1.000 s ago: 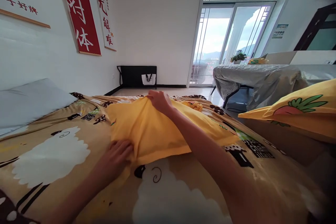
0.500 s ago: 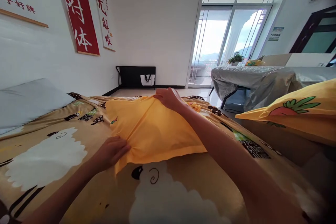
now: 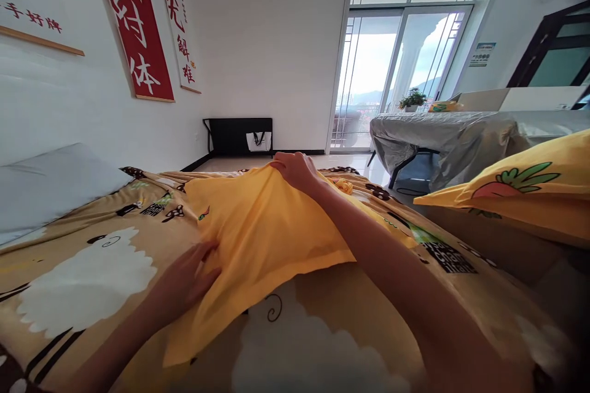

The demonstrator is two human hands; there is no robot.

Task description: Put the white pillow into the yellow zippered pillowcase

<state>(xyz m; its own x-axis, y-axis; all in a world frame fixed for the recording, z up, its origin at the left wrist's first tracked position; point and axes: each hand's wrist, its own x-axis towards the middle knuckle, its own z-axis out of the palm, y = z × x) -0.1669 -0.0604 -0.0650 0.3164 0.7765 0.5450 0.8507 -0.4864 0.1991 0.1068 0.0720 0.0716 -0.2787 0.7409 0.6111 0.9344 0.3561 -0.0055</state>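
A thin yellow pillowcase (image 3: 276, 227) with a small printed motif near its left edge lies over a sheep-patterned blanket (image 3: 322, 344). My right hand (image 3: 297, 171) is closed on its far edge and lifts the cloth into a peak, with folds running down from the fingers. My left hand (image 3: 187, 279) rests at the left side of the pillowcase, thumb and fingers apart. Its fingertips touch or lie very close to the cloth. The near left corner of the pillowcase stretches toward me across the blanket. A small yellow bunched piece (image 3: 342, 185) shows behind my right wrist.
A yellow pillow with a carrot print (image 3: 520, 187) juts in from the right. A white pillow (image 3: 59, 187) is at the left, by the wall. Beyond the bed are a plastic-covered table (image 3: 424, 126), a black folded panel (image 3: 230, 138) with a white bag (image 3: 259, 141), and a glass door.
My left hand has let go of the pillowcase's left side and its fingers have spread. The near left corner has dropped outward toward me. My right hand keeps its hold on the far edge.
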